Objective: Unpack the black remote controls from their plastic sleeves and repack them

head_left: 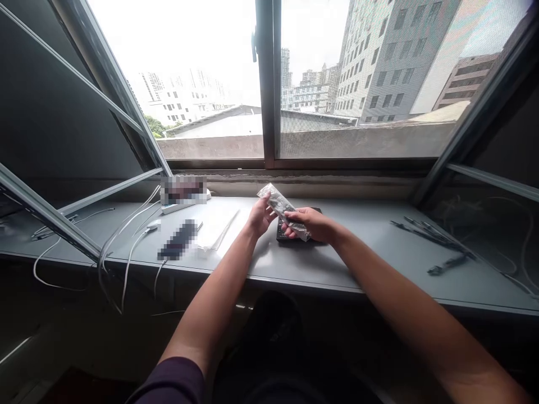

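Daylight is pouring through an open window (266, 84) onto a grey counter (362, 252), with tall city buildings (379, 62) standing outside. Along the counter's left side, white cables (126, 241) are trailing over the edge, and a white power strip (185, 207) is sitting against the wall, partly blurred out. Just right of it, a blurred dark object (179, 240) is lying beside a thin translucent white strip (221, 230). Near the middle, the left hand (261, 217) is holding up a clear plastic packet (280, 210) with something dark inside, its fingers curled around the packet's side. The right hand (307, 223) is gripping the packet's lower end, fingers closed across it, just above a black keypad-like device (283, 235) lying on the counter. Farther right, dark cords (429, 235) are lying in a loose bundle.
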The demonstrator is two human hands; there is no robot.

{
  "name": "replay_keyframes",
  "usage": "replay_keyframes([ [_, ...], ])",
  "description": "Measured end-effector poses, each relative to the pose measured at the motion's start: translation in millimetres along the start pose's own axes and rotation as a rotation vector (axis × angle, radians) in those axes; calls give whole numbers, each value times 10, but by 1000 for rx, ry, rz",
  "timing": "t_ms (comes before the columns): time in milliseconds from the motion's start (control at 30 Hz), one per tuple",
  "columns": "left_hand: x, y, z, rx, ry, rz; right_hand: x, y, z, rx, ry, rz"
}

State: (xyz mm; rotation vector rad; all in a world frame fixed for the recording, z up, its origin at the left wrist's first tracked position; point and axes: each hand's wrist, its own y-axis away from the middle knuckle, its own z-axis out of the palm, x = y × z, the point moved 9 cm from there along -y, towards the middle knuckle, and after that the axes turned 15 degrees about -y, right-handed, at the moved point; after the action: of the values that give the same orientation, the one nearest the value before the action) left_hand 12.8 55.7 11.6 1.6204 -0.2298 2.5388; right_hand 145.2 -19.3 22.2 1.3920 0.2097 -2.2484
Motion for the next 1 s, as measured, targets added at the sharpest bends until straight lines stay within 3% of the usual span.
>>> replay_keyframes([
  [100, -12, -34, -140, 118, 26, -21, 24, 7, 17, -18, 13, 21],
  [167, 22, -41, -170, 134, -15, 9, 44, 5, 19, -26, 18, 30],
  [400, 186, 35, -5, -2, -210, 155, 75, 23, 40, -82, 17, 38],
  [600, 139, 47, 36, -52, -200, 87, 83, 72, 115, -143, 52, 59],
  [833, 217, 66, 40, -12, -250, 193, 47, 62, 132, -118, -2, 33],
  [1000, 161, 98, 75, -52, -240, 95, 34, 61, 119, -108, -1, 37],
])
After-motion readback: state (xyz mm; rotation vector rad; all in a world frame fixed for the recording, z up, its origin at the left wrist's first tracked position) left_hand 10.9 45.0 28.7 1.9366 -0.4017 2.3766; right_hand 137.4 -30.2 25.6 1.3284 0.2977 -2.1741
